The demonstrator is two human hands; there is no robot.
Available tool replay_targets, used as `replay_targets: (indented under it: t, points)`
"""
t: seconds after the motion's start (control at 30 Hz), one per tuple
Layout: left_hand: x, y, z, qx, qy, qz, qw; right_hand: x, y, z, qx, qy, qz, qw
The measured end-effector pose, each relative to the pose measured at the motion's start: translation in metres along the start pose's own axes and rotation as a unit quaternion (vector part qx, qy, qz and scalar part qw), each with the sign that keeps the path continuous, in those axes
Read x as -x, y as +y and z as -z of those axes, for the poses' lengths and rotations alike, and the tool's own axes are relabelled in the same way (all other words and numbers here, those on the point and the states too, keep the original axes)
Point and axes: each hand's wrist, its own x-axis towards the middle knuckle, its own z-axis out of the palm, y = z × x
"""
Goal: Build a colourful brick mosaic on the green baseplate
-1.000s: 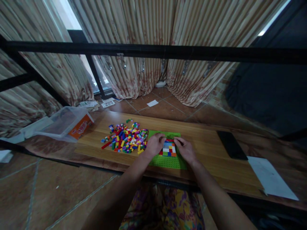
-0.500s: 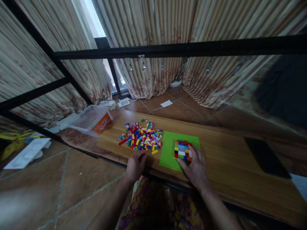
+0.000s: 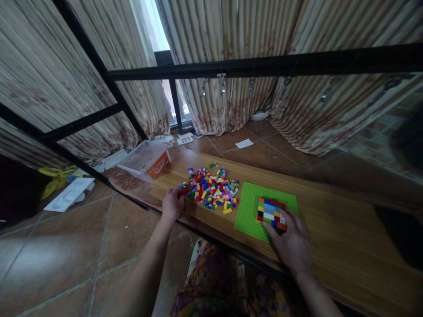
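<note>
A green baseplate (image 3: 251,207) lies on the wooden table (image 3: 330,229), with a block of coloured bricks (image 3: 271,211) built on its right half. My right hand (image 3: 291,242) rests flat on the plate's near right corner, fingers spread and touching the block's edge. To the left sits a pile of loose coloured bricks (image 3: 213,190). My left hand (image 3: 172,204) is at the pile's near left edge, fingers curled at a red brick there; whether it holds the brick I cannot make out.
A clear plastic box (image 3: 145,160) with an orange label lies tipped at the table's left end. A black metal frame (image 3: 264,66) runs across above the table. Striped curtains hang behind. Papers and a yellow item lie on the tiled floor at left.
My left hand left the baseplate and moved to the near left edge of the loose pile. My right hand slid down to the plate's near right corner. The view swung left.
</note>
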Motion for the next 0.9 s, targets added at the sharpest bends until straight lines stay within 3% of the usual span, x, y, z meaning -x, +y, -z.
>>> replay_targets:
  t: [0.17,0.3,0.37,0.47,0.57,0.73,0.9]
  points:
    - [0.0,0.001,0.004,-0.021,-0.013,0.006,1.0,-0.001,-0.003,0.002,-0.028,0.006,-0.008,1.0]
    - [0.02,0.018,0.003,0.088,-0.011,-0.015,0.996,-0.002,-0.007,0.007,-0.085,0.028,-0.012,0.996]
    - [0.038,0.039,-0.001,0.165,-0.053,-0.093,0.981,-0.001,-0.01,0.01,-0.118,0.055,-0.022,0.991]
    - [0.068,0.086,-0.015,0.226,-0.129,-0.24,0.935,0.001,-0.016,0.017,-0.165,0.086,-0.032,0.982]
    - [0.087,0.136,-0.034,0.225,-0.206,-0.33,0.893,0.0,-0.022,0.023,-0.191,0.052,-0.018,0.98]
    - [0.09,0.187,-0.06,0.193,-0.268,-0.387,0.861,-0.01,-0.017,0.03,-0.214,-0.026,-0.014,0.977]
    - [0.084,0.199,-0.076,0.17,-0.276,-0.383,0.865,-0.024,0.003,0.032,-0.221,-0.055,-0.039,0.973]
